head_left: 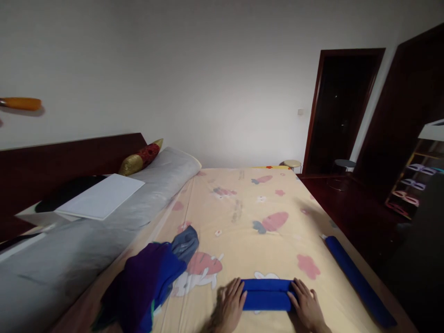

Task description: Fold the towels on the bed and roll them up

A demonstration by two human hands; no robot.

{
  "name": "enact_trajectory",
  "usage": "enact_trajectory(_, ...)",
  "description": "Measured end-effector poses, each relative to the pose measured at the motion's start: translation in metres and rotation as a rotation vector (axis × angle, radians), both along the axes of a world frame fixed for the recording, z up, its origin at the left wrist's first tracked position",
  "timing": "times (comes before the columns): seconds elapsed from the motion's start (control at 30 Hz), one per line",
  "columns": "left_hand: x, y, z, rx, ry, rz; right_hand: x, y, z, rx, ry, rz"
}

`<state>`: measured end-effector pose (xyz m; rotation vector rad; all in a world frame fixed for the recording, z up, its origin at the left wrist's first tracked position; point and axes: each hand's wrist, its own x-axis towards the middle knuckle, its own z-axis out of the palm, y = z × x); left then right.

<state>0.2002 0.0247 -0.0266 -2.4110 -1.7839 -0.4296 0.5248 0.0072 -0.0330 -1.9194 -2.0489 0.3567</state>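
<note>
- Head view: folded blue cloth lies flat on the patterned bed sheet, near the lower edge of the view; a crease runs along its length.
- Left hand: at the left end of the cloth, touching it, fingers extended and slightly bent. Cannot tell whether it grips or only presses.
- Right hand: at the opposite end, also touching, fingers slightly bent, thumb at the end of the cloth. Grip or mere pressure: cannot tell.
- Crumpled blue-purple garment: on the sheet, left of the left hand and apart from it; grey-blue fabric at its upper end.
- Long dark blue item: along the right edge of the bed, apart from the right hand.
- Grey bedding: along the left side; white board rests on it.
- Red-and-gold pillow: between the grey bedding and the headboard.
</note>
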Motion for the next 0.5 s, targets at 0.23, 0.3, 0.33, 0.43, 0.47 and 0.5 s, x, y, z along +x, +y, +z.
enact_trajectory(0.23,-0.044,-0.037,-0.033,0.259,0.109,-0.086,0.030,-0.033,-0.045,0.206,-0.002,0.154)
enact_trajectory(0.3,-0.040,-0.043,-0.039,0.265,0.130,-0.127,0.022,-0.036,-0.057,0.243,-0.021,0.146)
enact_trajectory(0.33,-0.037,-0.044,-0.039,0.263,0.129,-0.120,0.016,-0.036,-0.058,0.267,-0.028,0.122)
enact_trajectory(0.43,-0.025,-0.034,-0.031,0.192,0.093,-0.044,0.000,-0.028,-0.041,0.309,-0.032,0.031)
enact_trajectory(0.47,-0.021,-0.026,-0.025,0.132,0.075,-0.024,-0.004,-0.021,-0.029,0.279,-0.032,0.018)
enact_trajectory(0.5,-0.017,-0.017,-0.017,0.051,0.048,0.007,-0.006,-0.013,-0.016,0.226,-0.036,0.010)
